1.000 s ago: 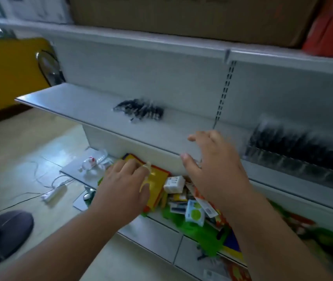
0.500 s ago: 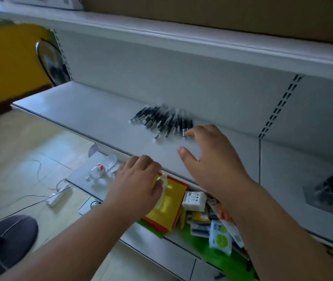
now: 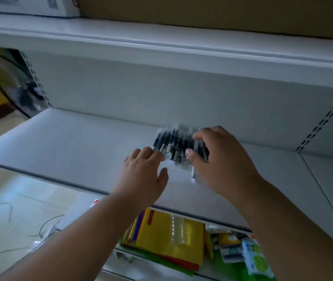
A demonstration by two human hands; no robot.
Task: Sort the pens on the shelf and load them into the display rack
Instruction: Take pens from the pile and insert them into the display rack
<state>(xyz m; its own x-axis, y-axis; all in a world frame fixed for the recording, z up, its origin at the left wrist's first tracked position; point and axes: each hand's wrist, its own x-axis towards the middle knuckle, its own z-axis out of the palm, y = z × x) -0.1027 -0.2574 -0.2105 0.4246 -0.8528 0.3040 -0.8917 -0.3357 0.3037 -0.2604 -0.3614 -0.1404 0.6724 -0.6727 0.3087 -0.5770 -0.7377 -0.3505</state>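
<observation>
reaching for the pens (image 3: pixel 176 144): your right hand (image 3: pixel 220 161) is nearer, fingers bent over them, grip unclear; left hand (image 3: pixel 144 173) open at seven o'clock; pens pointing twelve-to-six.

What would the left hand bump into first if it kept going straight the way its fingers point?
Most likely the pile of pens on the white shelf. The left hand has its fingertips right at the pile's near left edge; blur hides whether they touch. The right hand is already over the pile's right side.

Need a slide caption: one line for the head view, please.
Both hands, left hand and right hand, reach a blurred pile of dark pens on the white shelf.
</observation>
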